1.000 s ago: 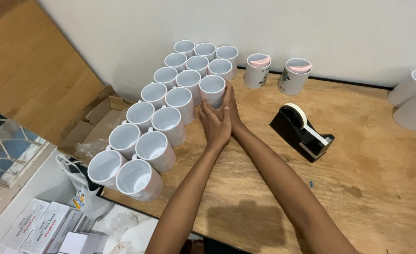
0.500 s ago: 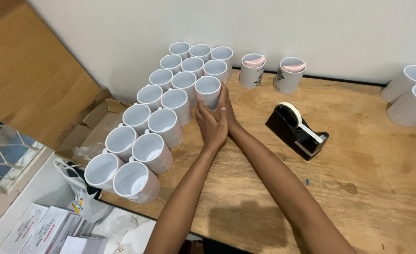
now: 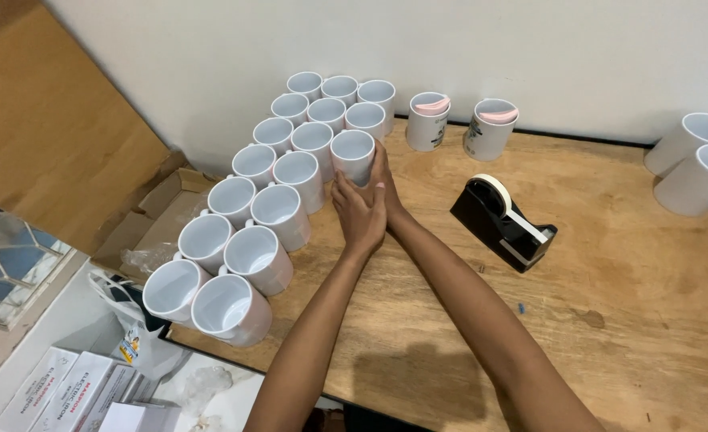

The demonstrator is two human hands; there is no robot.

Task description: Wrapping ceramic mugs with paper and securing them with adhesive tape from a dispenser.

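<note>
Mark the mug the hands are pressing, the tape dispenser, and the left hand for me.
White mug point(image 3: 352, 152), head view, on its open rim and inner wall.
Tape dispenser point(image 3: 499, 224), head view, on its black body below the tape roll.
Left hand point(image 3: 360, 214), head view, on the back of the hand.

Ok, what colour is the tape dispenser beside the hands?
Black, with a roll of pale cream tape on it. The tape dispenser shows best in the head view, on the wooden table.

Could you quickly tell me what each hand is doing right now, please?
Left hand: open, flat, fingers against the white mug.
Right hand: open, pressed against the same mug's side; no closed grip.
</note>
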